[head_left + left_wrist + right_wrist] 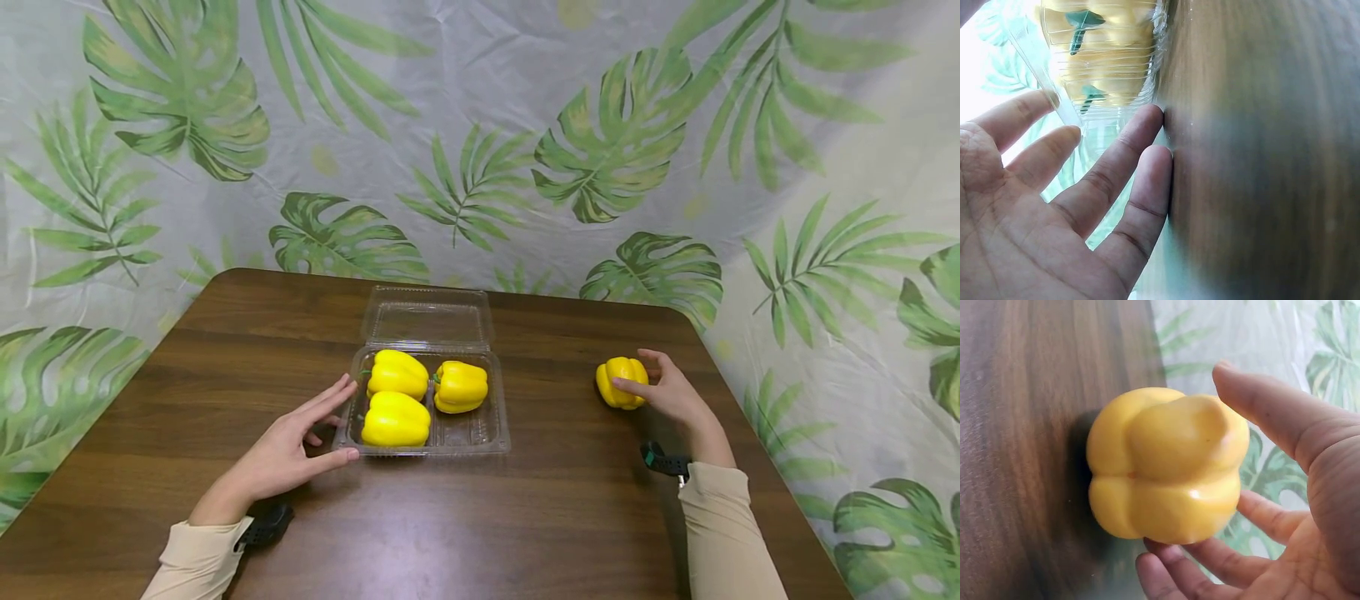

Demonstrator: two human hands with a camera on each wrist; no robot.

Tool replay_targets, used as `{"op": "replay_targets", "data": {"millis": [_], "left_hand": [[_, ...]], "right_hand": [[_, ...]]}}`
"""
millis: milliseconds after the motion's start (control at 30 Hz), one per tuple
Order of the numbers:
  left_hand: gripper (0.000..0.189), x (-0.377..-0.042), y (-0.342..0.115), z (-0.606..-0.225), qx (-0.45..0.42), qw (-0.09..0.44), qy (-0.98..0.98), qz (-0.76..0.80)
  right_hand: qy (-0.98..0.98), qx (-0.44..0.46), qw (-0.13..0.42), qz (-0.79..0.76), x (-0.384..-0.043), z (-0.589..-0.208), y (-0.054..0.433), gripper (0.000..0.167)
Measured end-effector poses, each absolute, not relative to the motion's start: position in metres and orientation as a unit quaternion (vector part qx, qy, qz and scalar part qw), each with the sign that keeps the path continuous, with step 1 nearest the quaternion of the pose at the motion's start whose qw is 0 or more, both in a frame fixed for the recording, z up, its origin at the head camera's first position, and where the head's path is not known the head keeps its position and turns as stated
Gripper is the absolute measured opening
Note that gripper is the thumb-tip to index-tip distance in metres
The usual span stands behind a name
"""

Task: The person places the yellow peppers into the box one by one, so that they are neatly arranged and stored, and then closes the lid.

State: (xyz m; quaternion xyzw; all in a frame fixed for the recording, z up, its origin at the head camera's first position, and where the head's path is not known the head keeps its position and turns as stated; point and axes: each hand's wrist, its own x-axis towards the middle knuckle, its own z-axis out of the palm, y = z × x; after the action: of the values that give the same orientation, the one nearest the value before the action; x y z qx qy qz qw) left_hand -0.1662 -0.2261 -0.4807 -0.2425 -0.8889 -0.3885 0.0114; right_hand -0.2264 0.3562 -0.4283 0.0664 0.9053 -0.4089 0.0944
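Note:
A clear plastic clamshell container (468, 433) lies with its lid (429, 321) folded back. In its left half are two yellow bell peppers (397, 373), one behind the other; a third yellow pepper (461, 387) sits in the right half. My left hand (288, 454) is spread at the container's left side, thumb near the front corner. In the left wrist view its lower fingertips (1155, 164) rest at the tabletop. To the right, another yellow bell pepper (1169, 469) stands on the table. My right hand (675, 396) is spread around it, thumb on one side and fingers on the other.
The brown wooden table (547, 517) ends not far beyond the right hand. Behind it hangs a pale cloth (487, 100) printed with green leaves. Each wrist wears a black band (663, 461) below a beige sleeve (723, 525).

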Motion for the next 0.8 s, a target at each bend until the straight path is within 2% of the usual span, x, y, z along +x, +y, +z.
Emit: {"op": "replay_targets", "data": {"millis": [800], "left_hand": [[0.088,-0.1672,-0.2263,-0.4820,-0.243,0.012,-0.888,-0.390]], "right_hand": [[0.923,0.065,0.097,-0.366,-0.2257,-0.4323,0.3498,0.104]]}}
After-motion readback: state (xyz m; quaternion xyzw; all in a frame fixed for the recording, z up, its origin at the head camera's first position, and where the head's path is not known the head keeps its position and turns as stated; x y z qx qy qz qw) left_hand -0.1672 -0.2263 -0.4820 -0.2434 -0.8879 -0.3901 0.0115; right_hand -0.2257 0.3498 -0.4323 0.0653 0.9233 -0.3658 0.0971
